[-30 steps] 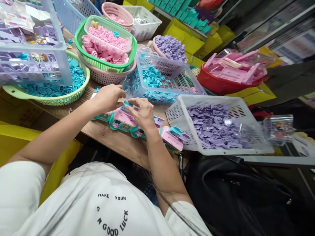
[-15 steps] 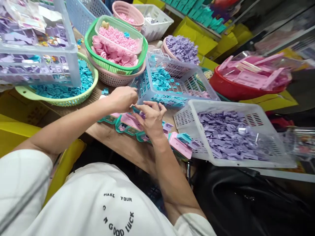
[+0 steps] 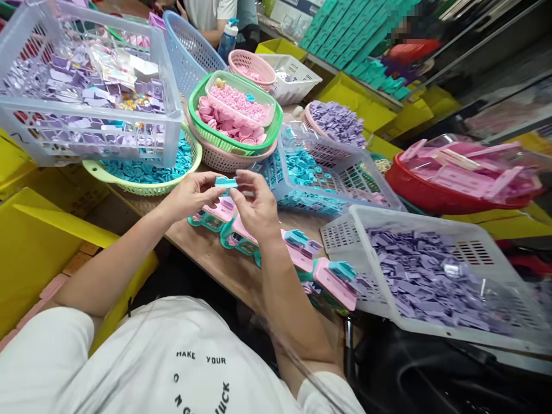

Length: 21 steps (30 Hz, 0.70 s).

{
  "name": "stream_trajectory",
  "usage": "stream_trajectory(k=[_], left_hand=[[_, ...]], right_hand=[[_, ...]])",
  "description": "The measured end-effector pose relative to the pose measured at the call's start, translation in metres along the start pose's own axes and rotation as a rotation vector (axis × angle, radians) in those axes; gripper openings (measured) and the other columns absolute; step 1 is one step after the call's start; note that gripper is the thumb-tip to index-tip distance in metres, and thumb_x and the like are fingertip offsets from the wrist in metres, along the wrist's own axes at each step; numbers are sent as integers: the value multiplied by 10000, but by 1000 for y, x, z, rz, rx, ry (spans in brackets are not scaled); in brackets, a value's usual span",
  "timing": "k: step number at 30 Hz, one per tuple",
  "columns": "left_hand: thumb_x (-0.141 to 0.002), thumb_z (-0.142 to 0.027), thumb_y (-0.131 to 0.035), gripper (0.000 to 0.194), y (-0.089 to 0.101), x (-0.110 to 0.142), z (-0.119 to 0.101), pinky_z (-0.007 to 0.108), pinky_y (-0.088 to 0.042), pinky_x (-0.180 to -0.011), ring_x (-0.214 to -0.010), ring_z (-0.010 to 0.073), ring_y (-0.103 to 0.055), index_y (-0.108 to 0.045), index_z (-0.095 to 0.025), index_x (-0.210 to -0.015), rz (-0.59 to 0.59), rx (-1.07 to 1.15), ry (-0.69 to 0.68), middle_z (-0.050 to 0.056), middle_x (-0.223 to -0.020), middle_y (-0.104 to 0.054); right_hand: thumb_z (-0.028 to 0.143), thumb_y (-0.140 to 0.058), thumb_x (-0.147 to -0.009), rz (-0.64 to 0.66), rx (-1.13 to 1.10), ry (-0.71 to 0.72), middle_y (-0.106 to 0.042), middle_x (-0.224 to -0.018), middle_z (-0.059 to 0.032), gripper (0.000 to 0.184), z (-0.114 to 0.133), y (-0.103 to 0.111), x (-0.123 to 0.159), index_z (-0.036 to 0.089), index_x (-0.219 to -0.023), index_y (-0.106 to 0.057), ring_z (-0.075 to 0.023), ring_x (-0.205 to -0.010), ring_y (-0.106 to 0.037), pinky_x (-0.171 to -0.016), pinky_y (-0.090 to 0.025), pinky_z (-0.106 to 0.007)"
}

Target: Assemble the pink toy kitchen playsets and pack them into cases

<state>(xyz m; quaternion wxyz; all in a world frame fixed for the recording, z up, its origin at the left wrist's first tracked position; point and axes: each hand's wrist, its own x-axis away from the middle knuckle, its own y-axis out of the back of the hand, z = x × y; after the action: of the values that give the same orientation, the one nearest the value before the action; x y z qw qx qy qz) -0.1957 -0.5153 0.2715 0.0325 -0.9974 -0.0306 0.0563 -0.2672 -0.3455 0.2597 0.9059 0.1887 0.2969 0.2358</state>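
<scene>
Between my two hands is a small teal plastic piece (image 3: 226, 183), held above the table. My left hand (image 3: 196, 192) pinches its left end with thumb and fingers. My right hand (image 3: 255, 204) grips the other end, its fingers partly covering the piece. Below them runs a row of pink and teal plastic toy parts (image 3: 214, 213), partly hidden by my right hand and forearm. At the right end of the row, a pink-topped toy part (image 3: 334, 283) carries a teal piece (image 3: 342, 270) and a purple one.
A basket of teal pieces (image 3: 276, 190) stands behind my right hand, a white basket of purple pieces (image 3: 357, 259) to the right. Left are a yellow-green basket (image 3: 142, 188) and a clear crate (image 3: 172, 135). A green basket (image 3: 196, 123) holds pink parts. Another person's arm (image 3: 212, 37) shows behind.
My hands have come up off the row of toy parts, and the teal piece now shows clearly between them. The camera view has tilted, so the baskets appear lower and further right.
</scene>
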Motion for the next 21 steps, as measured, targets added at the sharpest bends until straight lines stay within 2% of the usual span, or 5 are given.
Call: stream_trajectory(k=[3, 5, 10, 14, 21], left_hand=[[-800, -297, -700, 308, 19, -16, 3, 237, -504, -659, -678, 136, -612, -730, -117, -1049, -30, -246, -28, 32, -769, -686], [-788, -252, -683, 301, 27, -27, 7, 239, -504, -702, -732, 153, -635, -741, -127, -1056, -49, -414, -32, 42, -809, -721], [-769, -228, -666, 236, 34, -43, 20, 235, -492, -733, -784, 180, -663, -782, -156, -962, -2, -677, 3, 43, -819, -761], [-754, -240, -693, 217, 36, -51, 22, 230, -485, -744, -798, 187, -667, -789, -152, -927, 29, -735, 23, 49, -827, -774], [-814, -241, -633, 270, 36, -58, 17, 234, -465, -697, -821, 189, -671, -790, -140, -1008, 104, -769, 33, 73, -922, -788]], right_hand=[[375, -618, -933, 106, 177, 57, -717, -1079, -76, 260, 1, 3, -23, 211, -1115, -704, -198, -966, -667, -866, -550, -337], [311, -644, -908, 223, 248, 19, -742, -986, -62, 206, -3, 3, -35, 200, -1058, -732, -196, -901, -672, -865, -537, -346], [265, -648, -894, 432, 338, -93, -772, -989, -62, 297, -24, 0, -51, 193, -1169, -735, -202, -879, -680, -821, -513, -326], [298, -609, -925, 496, 362, -63, -766, -1060, -65, 271, -33, 2, -55, 199, -1126, -762, -212, -936, -680, -835, -497, -316], [299, -624, -919, 471, 512, 46, -724, -904, -58, 232, -33, 7, -62, 205, -1054, -788, -192, -822, -617, -775, -454, -294]])
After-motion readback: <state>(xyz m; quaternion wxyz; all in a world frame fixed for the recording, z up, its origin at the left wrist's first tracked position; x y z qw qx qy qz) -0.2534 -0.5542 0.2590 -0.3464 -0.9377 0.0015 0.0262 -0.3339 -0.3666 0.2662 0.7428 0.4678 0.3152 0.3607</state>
